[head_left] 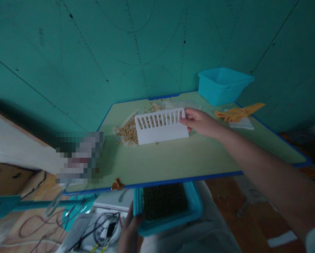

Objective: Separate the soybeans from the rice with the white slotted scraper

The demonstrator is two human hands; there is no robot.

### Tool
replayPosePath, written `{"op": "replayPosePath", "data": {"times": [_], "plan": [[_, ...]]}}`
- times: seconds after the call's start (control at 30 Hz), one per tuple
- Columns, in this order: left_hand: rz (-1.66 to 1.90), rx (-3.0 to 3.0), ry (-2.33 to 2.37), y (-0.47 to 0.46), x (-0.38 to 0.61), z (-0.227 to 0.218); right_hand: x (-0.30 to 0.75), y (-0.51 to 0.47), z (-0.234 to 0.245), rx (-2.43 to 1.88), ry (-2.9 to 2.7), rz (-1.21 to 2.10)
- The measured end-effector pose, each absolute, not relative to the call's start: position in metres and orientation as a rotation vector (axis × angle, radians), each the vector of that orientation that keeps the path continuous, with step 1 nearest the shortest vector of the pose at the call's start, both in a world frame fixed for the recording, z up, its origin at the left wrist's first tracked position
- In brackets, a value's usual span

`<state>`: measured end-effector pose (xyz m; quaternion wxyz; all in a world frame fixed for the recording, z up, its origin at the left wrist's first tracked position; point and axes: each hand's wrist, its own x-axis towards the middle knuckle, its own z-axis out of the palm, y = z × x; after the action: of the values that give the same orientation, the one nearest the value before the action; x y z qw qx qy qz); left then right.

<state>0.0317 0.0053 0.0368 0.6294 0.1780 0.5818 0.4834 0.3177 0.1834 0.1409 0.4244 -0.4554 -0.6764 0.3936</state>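
Observation:
My right hand (199,121) is closed around the right end of a white slotted plastic plate (162,135), thumb in front. The plate stands tilted on its long edge over the table, slots uppermost. Yellow-brown beans (128,131) lie spread behind it and to its left, mixed with fine whitish grains (173,104); some beans show through the slots. Below the table's front edge, my left hand (131,225) grips the left side of a blue plastic tub (198,207). Inside the tub is a mass of small dark green beans (165,200). Part of the left hand is in shadow.
A second blue tub (217,91) stands at the table's back right, by an orange cloth (238,113) on a white sheet. The pale table (173,161) has a blue edge and meets a green wall (157,45). Cables (104,225) lie at lower left.

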Motion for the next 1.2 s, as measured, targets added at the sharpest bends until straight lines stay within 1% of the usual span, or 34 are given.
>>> {"op": "replayPosePath", "data": {"times": [0.23,0.43,0.63,0.8,1.03,1.1,1.2], "plan": [[1.109,0.332,1.332,0.004,0.029,0.035,0.316,0.18,0.144,-1.109,-1.694,1.043],[1.137,0.408,1.335,0.005,0.028,0.031,0.313,0.176,0.149,-1.126,-1.687,1.078],[1.12,0.382,1.299,0.008,0.036,0.042,0.314,0.176,0.149,-1.126,-1.707,1.142],[1.124,0.329,1.293,0.009,0.037,0.054,0.315,0.173,0.148,-1.15,-1.742,1.328],[1.116,0.341,1.311,0.012,0.04,0.074,0.315,0.159,0.152,-1.039,-1.88,1.793],[1.115,0.338,1.309,0.013,0.042,0.077,0.315,0.158,0.154,-1.005,-1.899,1.848],[1.097,0.338,1.313,0.012,0.042,0.075,0.316,0.159,0.154,-0.991,-1.878,1.787]]}}
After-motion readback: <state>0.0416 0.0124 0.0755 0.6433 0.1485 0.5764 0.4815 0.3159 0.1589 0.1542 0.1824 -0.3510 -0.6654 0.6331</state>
